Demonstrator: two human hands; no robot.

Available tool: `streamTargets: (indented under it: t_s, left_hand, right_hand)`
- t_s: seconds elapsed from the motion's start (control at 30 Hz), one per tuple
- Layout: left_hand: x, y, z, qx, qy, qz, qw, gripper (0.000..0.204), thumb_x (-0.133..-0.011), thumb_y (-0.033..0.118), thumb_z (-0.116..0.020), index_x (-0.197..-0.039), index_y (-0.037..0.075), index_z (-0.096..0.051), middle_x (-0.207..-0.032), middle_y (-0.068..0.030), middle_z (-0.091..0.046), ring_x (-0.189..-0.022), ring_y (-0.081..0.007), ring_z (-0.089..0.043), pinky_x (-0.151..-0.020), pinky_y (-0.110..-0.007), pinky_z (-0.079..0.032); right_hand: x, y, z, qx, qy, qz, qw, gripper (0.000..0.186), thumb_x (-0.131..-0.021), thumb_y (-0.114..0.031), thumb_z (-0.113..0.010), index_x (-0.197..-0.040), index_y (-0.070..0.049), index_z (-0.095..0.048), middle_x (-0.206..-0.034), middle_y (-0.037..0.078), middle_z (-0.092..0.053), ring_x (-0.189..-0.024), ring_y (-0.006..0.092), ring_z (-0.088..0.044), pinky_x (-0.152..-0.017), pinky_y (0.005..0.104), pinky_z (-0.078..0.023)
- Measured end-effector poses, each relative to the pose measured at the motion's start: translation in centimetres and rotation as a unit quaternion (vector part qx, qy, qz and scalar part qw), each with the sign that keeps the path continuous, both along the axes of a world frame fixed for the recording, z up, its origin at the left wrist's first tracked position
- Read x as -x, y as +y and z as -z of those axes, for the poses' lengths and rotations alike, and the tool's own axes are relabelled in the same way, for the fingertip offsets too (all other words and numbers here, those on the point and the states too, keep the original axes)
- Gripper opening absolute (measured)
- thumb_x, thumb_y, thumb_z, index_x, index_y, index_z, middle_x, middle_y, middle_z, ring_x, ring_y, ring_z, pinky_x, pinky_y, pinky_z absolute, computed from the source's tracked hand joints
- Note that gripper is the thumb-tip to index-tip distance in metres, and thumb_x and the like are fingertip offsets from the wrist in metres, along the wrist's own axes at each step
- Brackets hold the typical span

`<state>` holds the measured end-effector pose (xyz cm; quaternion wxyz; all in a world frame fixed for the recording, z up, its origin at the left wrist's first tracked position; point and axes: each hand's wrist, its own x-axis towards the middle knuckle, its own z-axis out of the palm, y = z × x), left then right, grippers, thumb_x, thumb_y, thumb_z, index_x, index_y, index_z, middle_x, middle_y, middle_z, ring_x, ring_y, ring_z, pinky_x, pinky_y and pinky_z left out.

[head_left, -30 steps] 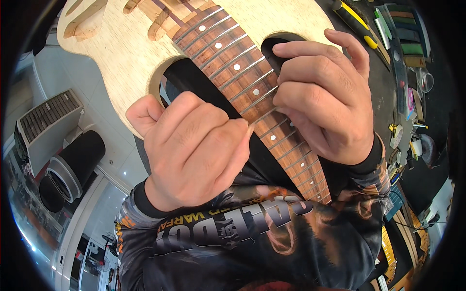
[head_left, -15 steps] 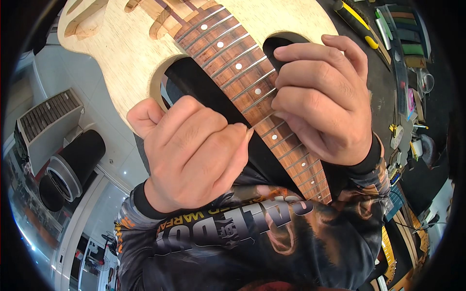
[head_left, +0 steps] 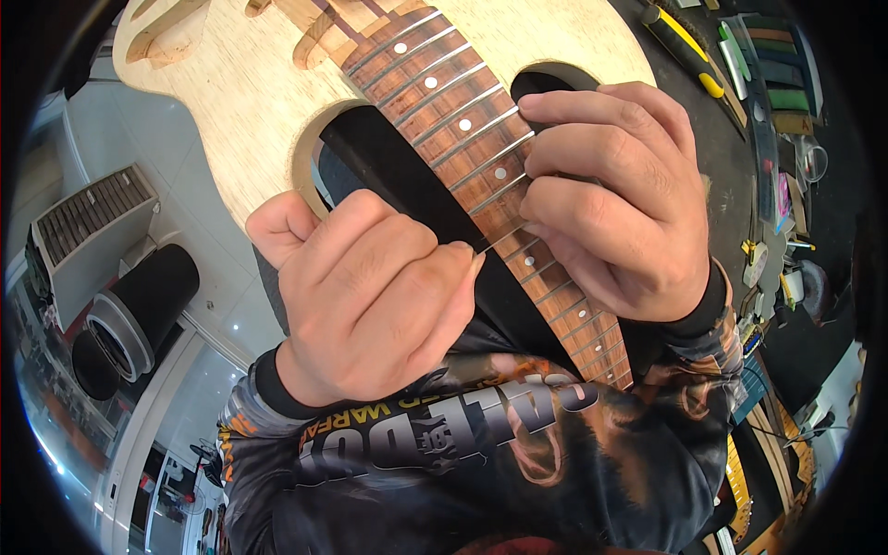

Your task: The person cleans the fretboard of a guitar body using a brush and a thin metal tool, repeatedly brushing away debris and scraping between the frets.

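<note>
A pale unfinished wooden guitar body (head_left: 250, 102) with a dark-brown fretboard (head_left: 467, 148) runs diagonally towards me. Metal frets and round white dots line the board. My left hand (head_left: 365, 296) is closed in a pinch beside the board's left edge. A thin strip resembling fret wire (head_left: 497, 240) reaches from its fingertips across the board towards my right hand (head_left: 624, 199). The right fingers are curled over the board's right edge, with the thumb close to the strip. Those fingers hide the strip's far end, so I cannot make out their exact hold.
A black support (head_left: 388, 166) lies beneath the neck. On the dark bench (head_left: 731, 203) at right are a yellow-and-black tool (head_left: 680, 42), a clear cup (head_left: 811, 159) and assorted small items. At left, a black cylindrical device (head_left: 153, 305) stands near a grey vented box (head_left: 97, 217).
The guitar has shifted slightly right in the picture. My right hand's outer fingers have lowered and curled more. More of the thin strip shows between the hands; the left hand keeps its pinch.
</note>
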<state>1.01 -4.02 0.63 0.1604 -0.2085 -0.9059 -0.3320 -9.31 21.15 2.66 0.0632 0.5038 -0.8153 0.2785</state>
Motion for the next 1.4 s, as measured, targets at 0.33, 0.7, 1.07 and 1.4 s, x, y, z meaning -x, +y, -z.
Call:
streamTargets:
  t_s: [0.33, 0.7, 1.07, 1.4]
  left_hand:
    - [0.3, 0.0, 0.4, -0.009, 0.025, -0.020, 0.999, 0.032, -0.074, 0.002, -0.097, -0.100, 0.012, -0.081, -0.087, 0.0028, -0.071, -0.075, -0.0197, -0.063, -0.087, -0.045, -0.033]
    - [0.4, 0.0, 0.9, -0.023, 0.035, -0.022, 0.999, 0.031, -0.073, 0.002, -0.097, -0.099, 0.011, -0.081, -0.087, 0.0017, -0.071, -0.074, -0.0199, -0.062, -0.086, -0.045, -0.033]
    - [0.0, -0.2, 0.6, -0.015, 0.025, -0.023, 0.999, 0.032, -0.072, 0.002, -0.097, -0.099, 0.010, -0.082, -0.087, 0.0021, -0.071, -0.075, -0.0199, -0.063, -0.086, -0.044, -0.033]
    - [-0.3, -0.5, 0.5, -0.011, 0.016, 0.005, 1.000, 0.033, -0.073, 0.002, -0.098, -0.100, 0.012, -0.082, -0.087, 0.0022, -0.071, -0.073, -0.0199, -0.062, -0.084, -0.044, -0.033]
  right_hand:
    - [0.3, -0.3, 0.3, -0.014, 0.030, 0.009, 0.999, 0.032, -0.074, -0.012, -0.090, -0.102, -0.010, -0.076, -0.111, 0.007, -0.076, -0.122, 0.0372, -0.082, -0.102, 0.0497, -0.053]
    - [0.0, -0.5, -0.1, -0.041, 0.037, 0.019, 0.998, 0.029, -0.076, -0.012, -0.089, -0.102, -0.011, -0.075, -0.111, 0.005, -0.076, -0.124, 0.0379, -0.082, -0.102, 0.0506, -0.053]
    - [-0.2, -0.7, -0.2, -0.040, 0.046, 0.018, 0.998, 0.026, -0.079, -0.012, -0.089, -0.102, -0.011, -0.076, -0.111, 0.006, -0.077, -0.124, 0.0374, -0.082, -0.100, 0.0488, -0.054]
    - [-0.2, -0.6, -0.6, -0.026, 0.014, -0.011, 1.000, 0.028, -0.077, -0.012, -0.089, -0.102, -0.011, -0.077, -0.109, 0.006, -0.075, -0.123, 0.0378, -0.081, -0.099, 0.0485, -0.053]
